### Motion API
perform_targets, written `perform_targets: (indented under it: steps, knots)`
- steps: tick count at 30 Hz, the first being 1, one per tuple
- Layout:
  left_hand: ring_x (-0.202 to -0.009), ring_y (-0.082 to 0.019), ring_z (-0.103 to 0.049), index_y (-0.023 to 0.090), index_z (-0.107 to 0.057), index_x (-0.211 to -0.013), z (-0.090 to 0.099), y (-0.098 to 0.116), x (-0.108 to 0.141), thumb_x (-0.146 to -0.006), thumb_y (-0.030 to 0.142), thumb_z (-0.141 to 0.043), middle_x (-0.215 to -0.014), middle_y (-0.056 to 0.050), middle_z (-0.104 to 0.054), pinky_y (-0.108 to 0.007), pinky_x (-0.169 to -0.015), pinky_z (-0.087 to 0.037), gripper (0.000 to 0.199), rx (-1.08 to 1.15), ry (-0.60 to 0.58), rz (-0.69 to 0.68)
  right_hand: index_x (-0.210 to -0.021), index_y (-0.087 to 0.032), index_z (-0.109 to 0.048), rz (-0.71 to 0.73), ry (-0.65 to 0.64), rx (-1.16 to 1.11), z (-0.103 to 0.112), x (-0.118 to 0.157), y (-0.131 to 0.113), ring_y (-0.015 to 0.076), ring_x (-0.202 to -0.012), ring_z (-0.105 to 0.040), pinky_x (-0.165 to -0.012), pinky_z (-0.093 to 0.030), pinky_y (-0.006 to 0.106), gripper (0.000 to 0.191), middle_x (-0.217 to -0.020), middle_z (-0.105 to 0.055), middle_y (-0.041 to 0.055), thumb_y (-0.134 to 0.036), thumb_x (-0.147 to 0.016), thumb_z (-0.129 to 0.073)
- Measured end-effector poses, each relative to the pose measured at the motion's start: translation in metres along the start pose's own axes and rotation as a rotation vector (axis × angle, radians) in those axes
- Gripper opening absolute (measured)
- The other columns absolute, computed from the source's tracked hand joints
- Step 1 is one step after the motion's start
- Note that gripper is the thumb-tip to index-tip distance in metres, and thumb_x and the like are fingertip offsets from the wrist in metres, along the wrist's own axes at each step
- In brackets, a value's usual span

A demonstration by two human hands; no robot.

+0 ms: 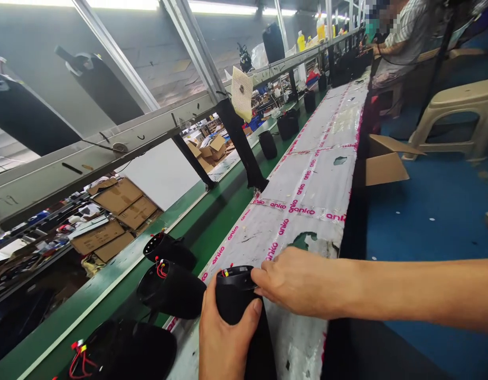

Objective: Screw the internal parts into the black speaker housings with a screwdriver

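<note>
Fingers and thumb of my left hand (228, 332) wrap around a black cylindrical housing (230, 306), its open end facing up. A small bit of red and yellow connector shows inside its rim. My right hand (285, 279) is closed at the right side of that rim, fingertips pressed together; what they pinch, if anything, is hidden. To the left, similar black housings (175, 287) lie tilted, with red wires and small connectors sticking out of their open ends. Another dark housing (125, 348) with red wires lies at the lower left.
A bench strip covered in white "anko" tape (295, 179) runs away from me beside a green conveyor belt (224, 211). More black housings (268, 145) stand farther along. At right are an open carton (386, 166), a beige stool (458, 105) and a seated person (402, 47).
</note>
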State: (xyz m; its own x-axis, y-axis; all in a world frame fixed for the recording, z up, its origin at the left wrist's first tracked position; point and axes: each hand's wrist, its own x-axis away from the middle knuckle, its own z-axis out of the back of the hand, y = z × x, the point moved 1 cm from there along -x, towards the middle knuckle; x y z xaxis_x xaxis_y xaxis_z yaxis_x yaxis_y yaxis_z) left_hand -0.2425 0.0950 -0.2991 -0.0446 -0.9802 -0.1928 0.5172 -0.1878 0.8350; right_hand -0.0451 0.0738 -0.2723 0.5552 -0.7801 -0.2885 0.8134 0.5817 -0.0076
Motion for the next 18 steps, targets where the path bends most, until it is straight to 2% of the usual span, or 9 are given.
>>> perform_targets:
  steps: [3,5,8,12,14,16,18]
  knots:
    - [-0.124,-0.038,-0.060,0.017,-0.055,-0.136,0.005,0.002,0.000,-0.066,0.057,-0.081,-0.127,-0.013,-0.069,-0.052,-0.111,-0.040,0.085,0.052,-0.039,0.013,-0.107,-0.015,-0.058,-0.071,0.044,-0.169,-0.011,0.000,-0.001,0.0224,-0.067,-0.068,-0.051,-0.028,0.032,0.026,-0.086,-0.073,0.0071,-0.034,-0.108,-0.041]
    - [-0.117,-0.037,-0.064,0.017,-0.057,-0.131,0.008,0.004,0.000,-0.067,0.061,-0.079,-0.119,-0.012,-0.072,-0.050,-0.108,-0.043,0.081,0.157,-0.111,0.046,-0.112,-0.016,-0.057,-0.115,0.080,-0.351,-0.015,0.000,0.000,0.0227,-0.074,-0.070,-0.057,-0.034,0.032,0.027,-0.086,-0.073,0.0059,-0.036,-0.108,-0.039]
    - [-0.107,-0.035,-0.069,0.017,-0.059,-0.126,0.009,0.006,0.000,-0.067,0.063,-0.079,-0.109,-0.010,-0.075,-0.047,-0.101,-0.049,0.078,0.279,-0.182,0.100,-0.110,-0.017,-0.057,-0.189,0.116,-0.484,-0.016,0.001,0.003,0.0220,-0.075,-0.069,-0.062,-0.037,0.031,0.027,-0.083,-0.072,0.0043,-0.035,-0.108,-0.038]
    - [-0.110,-0.035,-0.068,0.017,-0.056,-0.132,0.010,0.005,-0.002,-0.065,0.061,-0.082,-0.114,-0.011,-0.074,-0.048,-0.104,-0.046,0.084,0.240,-0.102,0.094,-0.106,-0.019,-0.060,-0.265,0.126,-0.516,-0.012,0.005,0.006,0.0225,-0.072,-0.068,-0.063,-0.037,0.032,0.029,-0.081,-0.070,0.0038,-0.038,-0.107,-0.038]
    - [-0.116,-0.036,-0.065,0.017,-0.053,-0.136,0.010,0.005,-0.002,-0.066,0.060,-0.082,-0.121,-0.012,-0.071,-0.049,-0.108,-0.044,0.087,0.245,-0.073,0.086,-0.120,-0.019,-0.059,-0.287,0.172,-0.581,-0.010,0.005,0.006,0.0237,-0.079,-0.069,-0.069,-0.042,0.033,0.032,-0.088,-0.072,0.0045,-0.042,-0.106,-0.040]
    - [-0.123,-0.035,-0.062,0.017,-0.050,-0.139,0.009,0.007,0.000,-0.066,0.058,-0.082,-0.129,-0.014,-0.068,-0.049,-0.111,-0.042,0.090,0.256,-0.059,0.062,-0.137,-0.022,-0.052,-0.272,0.224,-0.671,-0.007,0.002,0.006,0.0242,-0.090,-0.069,-0.078,-0.045,0.035,0.041,-0.103,-0.073,0.0056,-0.045,-0.104,-0.047]
    - [-0.130,-0.034,-0.058,0.019,-0.045,-0.144,0.008,0.010,0.003,-0.066,0.055,-0.083,-0.137,-0.014,-0.064,-0.047,-0.113,-0.041,0.094,0.262,-0.061,0.011,-0.137,-0.024,-0.054,-0.234,0.227,-0.769,-0.004,-0.004,0.006,0.0224,-0.091,-0.067,-0.081,-0.046,0.034,0.043,-0.107,-0.072,0.0046,-0.047,-0.100,-0.054]
